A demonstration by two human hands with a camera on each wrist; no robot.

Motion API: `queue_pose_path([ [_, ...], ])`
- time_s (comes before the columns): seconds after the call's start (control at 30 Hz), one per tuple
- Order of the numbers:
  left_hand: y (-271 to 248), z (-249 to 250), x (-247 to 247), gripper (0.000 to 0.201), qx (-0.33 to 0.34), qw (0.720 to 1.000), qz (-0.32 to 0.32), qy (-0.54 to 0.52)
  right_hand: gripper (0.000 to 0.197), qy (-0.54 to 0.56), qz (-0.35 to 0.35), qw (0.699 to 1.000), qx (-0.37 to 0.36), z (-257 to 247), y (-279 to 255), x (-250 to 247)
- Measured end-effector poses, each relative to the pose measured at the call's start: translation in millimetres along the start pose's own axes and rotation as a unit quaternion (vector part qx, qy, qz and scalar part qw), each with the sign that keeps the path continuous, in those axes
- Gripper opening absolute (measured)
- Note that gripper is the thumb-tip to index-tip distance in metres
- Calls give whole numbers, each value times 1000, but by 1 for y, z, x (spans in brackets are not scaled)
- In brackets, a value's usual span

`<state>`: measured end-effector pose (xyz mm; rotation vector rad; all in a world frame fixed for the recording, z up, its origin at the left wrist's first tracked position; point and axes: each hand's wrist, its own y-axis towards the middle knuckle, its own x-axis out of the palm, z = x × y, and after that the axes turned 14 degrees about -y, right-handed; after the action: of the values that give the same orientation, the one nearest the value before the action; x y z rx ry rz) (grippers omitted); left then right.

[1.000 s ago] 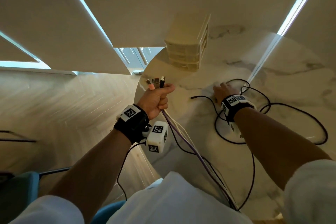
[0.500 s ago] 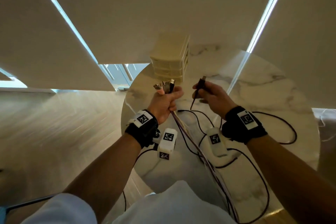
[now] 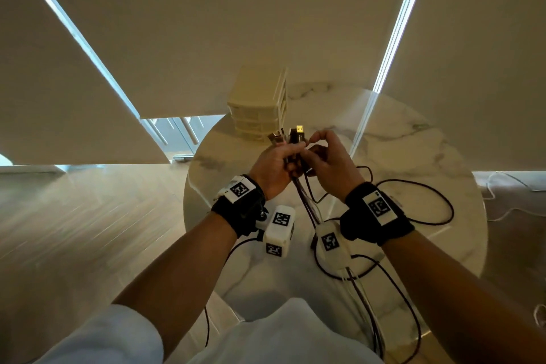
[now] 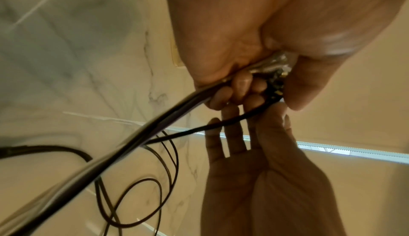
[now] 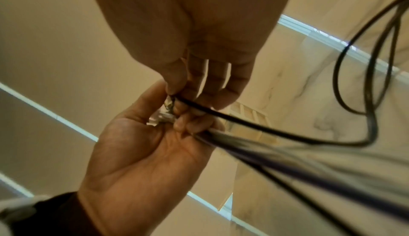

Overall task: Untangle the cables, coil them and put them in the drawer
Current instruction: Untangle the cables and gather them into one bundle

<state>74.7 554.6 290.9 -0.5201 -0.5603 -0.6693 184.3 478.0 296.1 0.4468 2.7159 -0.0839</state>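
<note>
1. Half a second ago the right hand [image 3: 331,164] held the thin black cable's plug [image 3: 299,134] apart; now it's pressed against the left hand [image 3: 276,165], still pinching it.
2. Left hand's grip is clenched round the bundle of cable ends [image 3: 279,139].
3. Looks like ends gathered, coiling next.
4. Cream plastic drawer unit [image 3: 257,106] sits just behind the hands; loose black loops [image 3: 437,201] lie on the round marble worktop [image 3: 413,151].

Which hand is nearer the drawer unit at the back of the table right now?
Left, narrowly. The left hand holds the cable plugs just in front of the drawer unit; the right hand meets it from the side farther from the unit.
</note>
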Motion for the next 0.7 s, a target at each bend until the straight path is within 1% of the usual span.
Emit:
queue_pose_path([
  [0.1, 3, 0, -3, 12, 0, 1000, 11, 14, 24, -96, 11, 995, -13, -4, 4, -9],
  [0.17, 4, 1, -1, 14, 0, 1000, 15, 27, 33, -128, 25, 991, -24, -10, 9, -23],
  [0.23, 3, 2, 4, 16, -8, 999, 2, 45, 38, -135, -8, 990, -39, -21, 15, -35],
  [0.3, 2, 3, 12, 17, -16, 999, -23, 47, 37, -175, -58, 981, -59, -29, 18, -40],
  [0.37, 3, 5, 18, 20, -18, 998, -40, 38, 35, -211, -70, 972, -71, -35, 20, -42],
  [0.5, 4, 7, 25, 39, -1, 997, -63, 51, 30, -205, -48, 974, -79, -38, 23, -47],
  [0.53, 4, 7, 28, 38, 1, 996, -65, 53, 30, -201, -41, 976, -77, -38, 22, -48],
  [0.6, 5, 7, 35, 29, 5, 996, -72, 60, 31, -191, -31, 978, -73, -40, 20, -51],
  [0.63, 4, 7, 38, 26, 6, 995, -78, 68, 33, -180, -29, 980, -75, -41, 17, -53],
  [0.7, 4, 10, 41, 21, 8, 992, -93, 84, 42, -125, -31, 989, -77, -41, 11, -57],
])
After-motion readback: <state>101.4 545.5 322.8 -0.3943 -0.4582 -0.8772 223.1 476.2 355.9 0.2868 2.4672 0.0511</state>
